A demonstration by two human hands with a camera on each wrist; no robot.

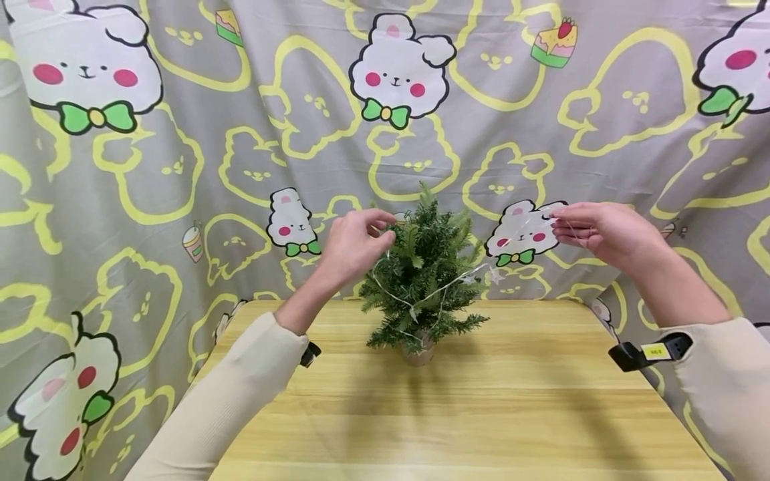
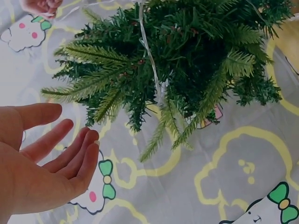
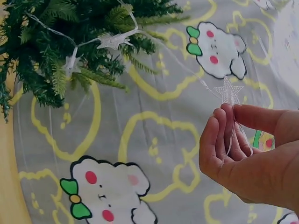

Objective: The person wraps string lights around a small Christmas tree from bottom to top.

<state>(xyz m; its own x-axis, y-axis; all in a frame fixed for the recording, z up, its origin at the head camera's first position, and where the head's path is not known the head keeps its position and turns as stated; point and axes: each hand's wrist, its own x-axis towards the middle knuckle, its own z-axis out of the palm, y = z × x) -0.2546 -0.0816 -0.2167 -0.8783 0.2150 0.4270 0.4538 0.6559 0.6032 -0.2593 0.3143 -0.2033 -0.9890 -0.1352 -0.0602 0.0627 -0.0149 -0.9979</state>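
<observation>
A small artificial Christmas tree [image 1: 424,257] stands upright in a pot [image 1: 419,353] on the table. A clear string light [image 1: 391,294] with star-shaped lights winds around its branches. My right hand [image 1: 613,234], out to the right of the tree, pinches a clear star light [image 3: 227,91] between thumb and fingers. Some of the wire loops below those fingers, and the rest runs across to the branches. Two more stars, one of them a star light [image 3: 114,41], hang at the tree's side. Beside the tree's upper left my left hand [image 2: 51,163] holds nothing, its fingers loosely bent near the branch tips.
The wooden table [image 1: 481,414] reaches forward to a grey curtain [image 1: 240,180] printed with yellow outlines and white cartoon animals. The curtain hangs behind and along both sides. A black strap [image 1: 650,352] sits on the right wrist.
</observation>
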